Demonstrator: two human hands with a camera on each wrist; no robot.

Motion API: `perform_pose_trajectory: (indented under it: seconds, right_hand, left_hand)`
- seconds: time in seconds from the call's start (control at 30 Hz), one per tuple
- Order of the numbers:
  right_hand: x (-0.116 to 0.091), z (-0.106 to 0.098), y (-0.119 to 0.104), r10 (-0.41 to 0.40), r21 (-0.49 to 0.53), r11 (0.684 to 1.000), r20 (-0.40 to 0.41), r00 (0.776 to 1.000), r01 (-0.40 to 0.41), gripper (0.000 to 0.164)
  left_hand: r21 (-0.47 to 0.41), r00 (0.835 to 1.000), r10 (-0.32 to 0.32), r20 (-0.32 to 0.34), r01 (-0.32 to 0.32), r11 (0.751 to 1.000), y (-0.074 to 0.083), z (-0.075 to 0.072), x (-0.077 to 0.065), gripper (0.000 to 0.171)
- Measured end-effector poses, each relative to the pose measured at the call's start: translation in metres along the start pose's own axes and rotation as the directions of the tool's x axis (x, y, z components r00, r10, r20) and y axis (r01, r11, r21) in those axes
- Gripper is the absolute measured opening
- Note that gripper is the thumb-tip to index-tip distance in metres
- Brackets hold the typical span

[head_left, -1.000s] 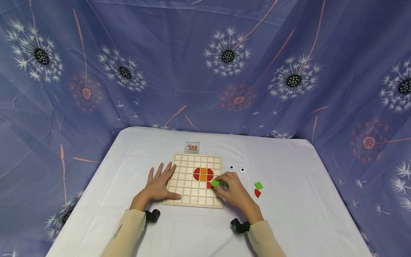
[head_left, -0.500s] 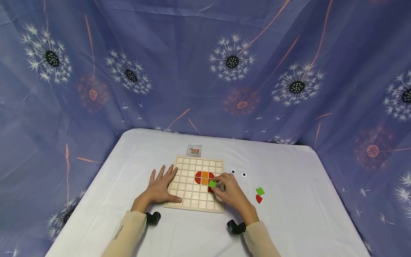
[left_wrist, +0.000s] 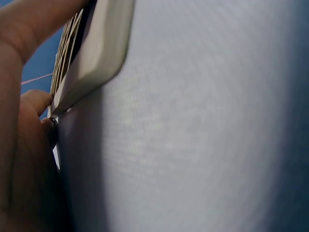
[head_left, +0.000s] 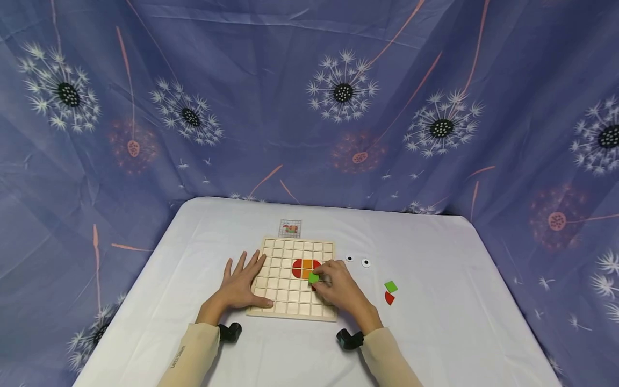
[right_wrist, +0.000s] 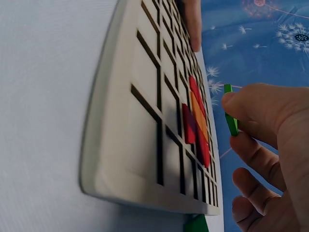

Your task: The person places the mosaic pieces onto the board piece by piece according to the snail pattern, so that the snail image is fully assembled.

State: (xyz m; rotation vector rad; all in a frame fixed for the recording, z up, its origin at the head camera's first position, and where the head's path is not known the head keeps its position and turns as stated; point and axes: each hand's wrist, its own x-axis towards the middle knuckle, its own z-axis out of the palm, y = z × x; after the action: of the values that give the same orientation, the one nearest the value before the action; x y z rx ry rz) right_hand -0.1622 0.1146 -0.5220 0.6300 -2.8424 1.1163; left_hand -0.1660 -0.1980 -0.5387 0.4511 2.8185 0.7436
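My left hand (head_left: 238, 286) rests with spread fingers along the left edge of a wooden grid board (head_left: 282, 295), its thumb at the lower left. My right hand (head_left: 342, 284) pinches a green square tile (head_left: 313, 278) between thumb and index finger over the board. The right wrist view shows this green tile (right_wrist: 231, 110) raised off the board. Rounded red pieces (head_left: 296, 269) and orange squares (head_left: 307, 264) sit in the middle cells. One more red piece (right_wrist: 188, 124) lies beside them, mostly hidden by my right hand in the head view.
A small picture card (head_left: 290, 228) lies behind the board. To the right are two white eye discs (head_left: 366, 263), a green tile (head_left: 390, 286) and a red quarter piece (head_left: 389, 298). Another green piece (right_wrist: 197, 223) lies beside the board's edge.
My right hand has moved left over the board with the green tile, from the board's right side to beside the orange squares. My left hand stays on the board's edge.
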Motion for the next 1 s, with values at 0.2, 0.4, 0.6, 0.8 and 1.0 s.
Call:
perform_pose_trajectory:
  seconds: [0.2, 0.4, 0.6, 0.8, 1.0]
  right_hand:
    - [-0.001, 0.005, 0.0, -0.05, -0.015, 0.999, 0.011, 0.999, 0.051, 0.02]
    - [0.0, 0.01, -0.001, -0.037, -0.049, 0.998, 0.037, 0.999, 0.039, 0.021]
    - [0.0, 0.015, 0.001, -0.021, -0.063, 0.998, 0.064, 0.998, 0.025, 0.022]
    - [0.001, 0.017, 0.001, -0.04, -0.099, 0.994, 0.055, 0.998, 0.045, 0.021]
    - [0.003, 0.019, 0.002, -0.05, -0.117, 0.992, 0.061, 0.997, 0.057, 0.022]
  left_hand:
    - [0.013, 1.0, -0.005, 0.013, 0.005, 1.0, -0.001, 0.002, 0.001, 0.135]
    - [0.002, 1.0, -0.016, 0.024, 0.016, 1.0, 0.001, 0.0, 0.001, 0.134]
    - [0.008, 1.0, -0.014, 0.025, 0.013, 1.0, 0.001, 0.0, 0.001, 0.134]
    - [0.013, 1.0, -0.003, 0.021, 0.002, 1.0, 0.001, 0.0, 0.003, 0.134]
    - [0.006, 1.0, -0.001, 0.012, 0.001, 1.0, 0.0, 0.0, 0.002, 0.134]
